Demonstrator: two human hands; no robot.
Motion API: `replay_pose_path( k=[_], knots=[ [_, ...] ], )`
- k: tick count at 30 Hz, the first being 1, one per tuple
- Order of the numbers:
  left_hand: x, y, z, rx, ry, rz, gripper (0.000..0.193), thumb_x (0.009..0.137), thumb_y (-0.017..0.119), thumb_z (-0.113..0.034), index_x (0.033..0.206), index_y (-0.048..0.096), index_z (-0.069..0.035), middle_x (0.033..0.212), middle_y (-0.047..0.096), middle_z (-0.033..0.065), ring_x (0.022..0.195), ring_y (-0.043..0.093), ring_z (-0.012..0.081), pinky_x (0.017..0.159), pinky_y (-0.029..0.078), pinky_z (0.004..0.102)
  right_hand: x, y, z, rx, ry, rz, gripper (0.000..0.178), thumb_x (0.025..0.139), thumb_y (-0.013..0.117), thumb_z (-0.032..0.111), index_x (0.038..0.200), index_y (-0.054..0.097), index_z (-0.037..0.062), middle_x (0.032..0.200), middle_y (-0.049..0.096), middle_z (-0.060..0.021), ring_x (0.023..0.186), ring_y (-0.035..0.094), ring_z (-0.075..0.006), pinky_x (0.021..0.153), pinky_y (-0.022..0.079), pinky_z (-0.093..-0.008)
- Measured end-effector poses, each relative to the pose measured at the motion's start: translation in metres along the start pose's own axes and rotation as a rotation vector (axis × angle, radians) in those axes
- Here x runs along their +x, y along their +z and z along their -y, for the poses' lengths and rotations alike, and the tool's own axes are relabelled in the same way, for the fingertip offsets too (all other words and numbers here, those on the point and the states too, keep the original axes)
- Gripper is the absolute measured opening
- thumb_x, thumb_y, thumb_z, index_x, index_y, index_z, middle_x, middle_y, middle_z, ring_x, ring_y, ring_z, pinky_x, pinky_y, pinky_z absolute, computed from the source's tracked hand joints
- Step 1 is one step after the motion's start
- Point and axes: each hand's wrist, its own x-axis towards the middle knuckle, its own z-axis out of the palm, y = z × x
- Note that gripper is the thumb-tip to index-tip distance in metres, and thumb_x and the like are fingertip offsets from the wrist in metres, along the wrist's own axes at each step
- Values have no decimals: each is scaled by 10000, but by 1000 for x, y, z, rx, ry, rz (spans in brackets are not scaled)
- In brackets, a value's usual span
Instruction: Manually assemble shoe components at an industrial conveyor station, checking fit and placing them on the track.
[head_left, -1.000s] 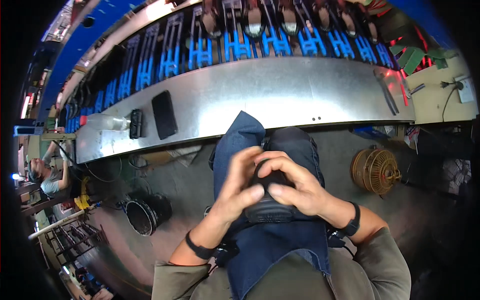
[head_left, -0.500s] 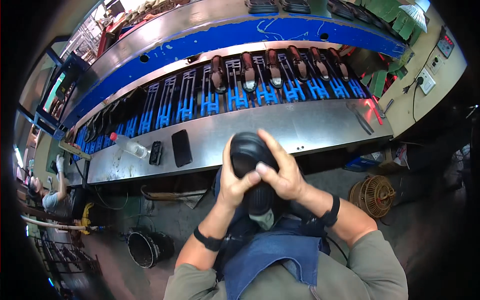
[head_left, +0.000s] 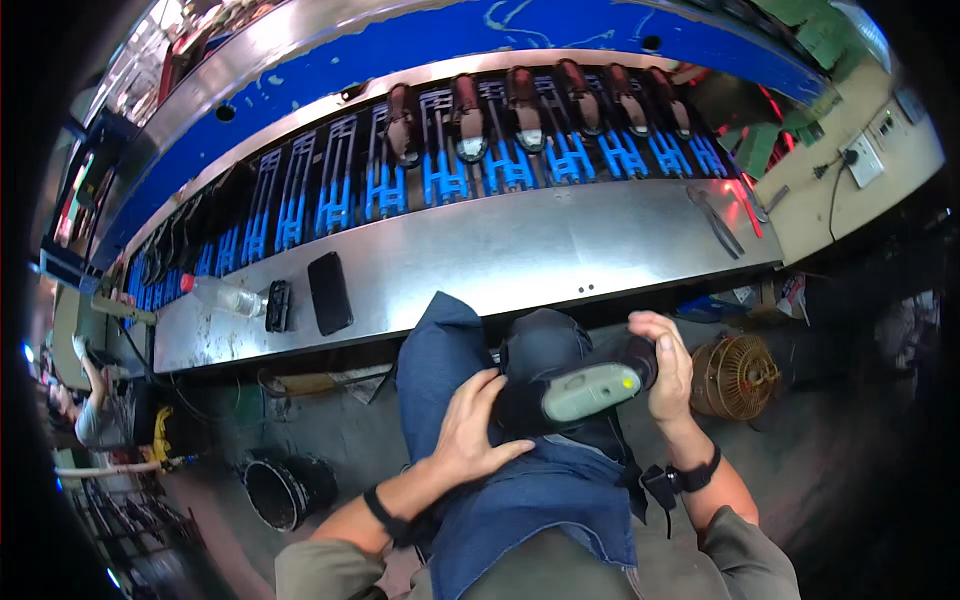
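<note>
Spread left hand at eight o'clock and flat right hand at two flank a dark shoe, likely stiff, best gripped by its ends.

The end of the dark shoe by the left hand is blurred.

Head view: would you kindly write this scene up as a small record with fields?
Shoe: dark, over the lap, pale yellow-dotted face up
Left hand: at the shoe's left end, thumb spread
Right hand: at its right end
Bench, left part: red-capped bottle, phone
Bench, right part: dark tool
Beyond bench: row of shoes above blue bars
Floor: bucket left, round wire cage right
</note>
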Motion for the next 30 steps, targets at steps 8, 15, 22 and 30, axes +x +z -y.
replay_pose_path(
  k=[8, 15, 22, 30],
  knots=[
    [72, 15, 54, -666, -372, -133, 822, 745, 892, -351, 1348, 478, 24, 1193, 648, 162, 1120, 636, 235, 974, 505, 377, 130, 105, -44, 157, 476, 453, 727, 1097, 237, 511, 1151, 693, -53, 1136, 712, -135, 1113, 629, -242, 1041, 439, -358],
    [234, -156, 264, -816, -604, -788, 626, 829, 849, -339, 1254, 549, 10, 1074, 643, 99, 946, 622, 187, 862, 513, 343, 352, 350, -191, -157, 381, 509, 563, 1033, 538, 437, 1405, 503, 17, 1288, 601, -95, 1099, 613, -203, 836, 544, -348],
    [226, -257, 507, 699, -477, -423, 446, 939, 609, -297, 1289, 610, -20, 1344, 599, 240, 1167, 621, 357, 976, 506, 453, 393, 475, -204, -131, -23, 304, 395, 997, 571, 351, 1187, 665, 18, 975, 704, -99, 894, 659, -205, 773, 506, -362],
    [227, -108, 243, -1198, -879, -321, 876, 869, 788, -458, 1472, 349, 1, 1438, 505, 181, 1243, 556, 303, 1015, 481, 465, 272, 273, -83, 261, 515, 539, 385, 938, 693, 235, 1208, 666, -39, 1038, 709, -122, 970, 675, -198, 844, 536, -346]
  ],
)
